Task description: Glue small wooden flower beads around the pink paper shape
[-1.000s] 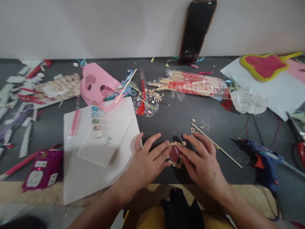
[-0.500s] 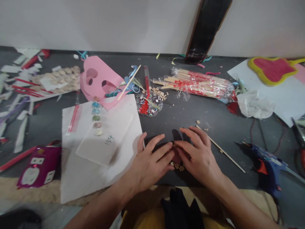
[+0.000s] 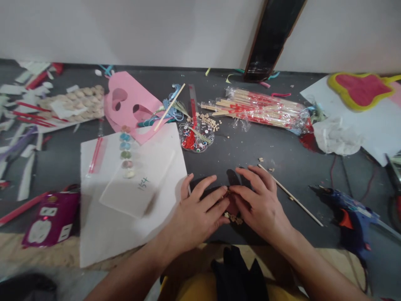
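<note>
My left hand and my right hand lie flat on the dark table, fingertips meeting over a small red piece edged with tiny wooden beads. The fingers of both hands are stretched out and press down on it; most of the piece is hidden under them. A thin wooden stick lies just right of my right hand. A white sheet of paper lies just left of my left hand.
A blue glue gun lies at the right. Behind are a bag of wooden sticks, a dish of googly eyes, pink cut paper and a phone against the wall. A magenta power strip sits left; paper scraps lie far left.
My hands have come closer together, and their fingertips now cover the beaded red piece that showed between them a second ago. The view has shifted slightly.
</note>
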`<state>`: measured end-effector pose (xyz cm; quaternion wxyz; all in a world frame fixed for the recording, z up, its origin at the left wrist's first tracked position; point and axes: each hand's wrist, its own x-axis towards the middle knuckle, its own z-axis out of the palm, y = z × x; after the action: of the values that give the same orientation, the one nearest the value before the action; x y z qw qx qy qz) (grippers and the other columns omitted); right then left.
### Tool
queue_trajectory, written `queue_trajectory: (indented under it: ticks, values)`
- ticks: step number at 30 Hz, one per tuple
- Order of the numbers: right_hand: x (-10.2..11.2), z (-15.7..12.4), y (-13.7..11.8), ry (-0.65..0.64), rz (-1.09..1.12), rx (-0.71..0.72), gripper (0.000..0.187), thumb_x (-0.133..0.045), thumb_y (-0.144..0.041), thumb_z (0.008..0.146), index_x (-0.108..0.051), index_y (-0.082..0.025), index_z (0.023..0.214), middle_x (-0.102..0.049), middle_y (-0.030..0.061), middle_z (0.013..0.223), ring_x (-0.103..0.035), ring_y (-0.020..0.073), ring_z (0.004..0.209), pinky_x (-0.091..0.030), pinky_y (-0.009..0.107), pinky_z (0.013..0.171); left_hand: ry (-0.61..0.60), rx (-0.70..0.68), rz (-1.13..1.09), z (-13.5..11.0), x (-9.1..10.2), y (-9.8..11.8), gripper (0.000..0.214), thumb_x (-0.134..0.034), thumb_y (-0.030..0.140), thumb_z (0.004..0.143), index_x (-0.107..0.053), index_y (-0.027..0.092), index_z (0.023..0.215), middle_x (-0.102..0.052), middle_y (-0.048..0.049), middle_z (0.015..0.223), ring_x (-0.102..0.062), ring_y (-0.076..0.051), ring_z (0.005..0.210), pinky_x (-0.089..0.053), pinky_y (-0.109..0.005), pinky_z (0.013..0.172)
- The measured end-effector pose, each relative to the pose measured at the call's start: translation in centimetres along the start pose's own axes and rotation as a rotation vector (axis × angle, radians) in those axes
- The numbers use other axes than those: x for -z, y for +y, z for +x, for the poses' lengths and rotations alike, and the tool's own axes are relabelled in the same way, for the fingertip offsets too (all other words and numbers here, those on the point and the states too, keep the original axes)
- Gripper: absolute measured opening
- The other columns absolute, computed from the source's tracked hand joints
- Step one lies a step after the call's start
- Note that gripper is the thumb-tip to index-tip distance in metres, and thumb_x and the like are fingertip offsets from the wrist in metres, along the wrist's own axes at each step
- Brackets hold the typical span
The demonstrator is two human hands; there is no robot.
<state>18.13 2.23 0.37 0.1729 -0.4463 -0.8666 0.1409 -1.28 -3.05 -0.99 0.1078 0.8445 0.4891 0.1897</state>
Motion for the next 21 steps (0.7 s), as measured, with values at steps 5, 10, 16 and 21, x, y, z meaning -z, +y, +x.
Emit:
queue_trajectory:
  ticks: [5, 10, 16, 21]
  values:
    - [-0.04, -0.04, 0.01, 0.004, 0.010, 0.001, 0.019, -0.054, -0.020, 0.088, -0.072, -0.023, 0.089, -0.059, 0.0081, 0.124, -0.043, 0.0294, 0.122, -0.039, 0.052, 0.100, 0.000, -0.003, 0.005, -0.04, -0.03, -0.02, 0.031, -0.052, 0.044, 0.091, -0.061, 0.027, 0.115, -0.062, -0.0030, 0.126, -0.040, -0.029, 0.129, -0.010, -0.058, 0.112]
    - [-0.07, -0.06, 0.00, 0.015, 0.014, -0.001, 0.018, -0.054, -0.019, 0.087, -0.071, -0.024, 0.090, -0.059, 0.0076, 0.124, -0.044, 0.0295, 0.122, -0.039, 0.052, 0.100, 0.009, 0.014, 0.009, -0.11, -0.01, -0.08, 0.032, -0.053, 0.045, 0.090, -0.061, 0.027, 0.115, -0.061, -0.0019, 0.128, -0.039, -0.029, 0.130, -0.014, -0.057, 0.111]
    - [-0.17, -0.10, 0.09, 0.005, 0.019, -0.004, 0.017, -0.054, -0.019, 0.087, -0.071, -0.023, 0.091, -0.058, 0.0077, 0.125, -0.043, 0.0292, 0.123, -0.037, 0.052, 0.101, -0.006, 0.064, -0.030, -0.02, 0.12, -0.01, 0.035, -0.051, 0.047, 0.091, -0.061, 0.025, 0.117, -0.060, -0.0036, 0.129, -0.037, -0.030, 0.131, -0.013, -0.056, 0.112]
    - [-0.20, -0.09, 0.09, 0.007, 0.026, -0.009, 0.017, -0.055, -0.020, 0.087, -0.071, -0.024, 0.090, -0.059, 0.0078, 0.124, -0.043, 0.0292, 0.123, -0.037, 0.051, 0.101, -0.013, 0.047, -0.046, 0.10, 0.10, -0.03, 0.039, -0.051, 0.050, 0.090, -0.061, 0.024, 0.118, -0.062, -0.0040, 0.127, -0.036, -0.030, 0.131, -0.009, -0.055, 0.113]
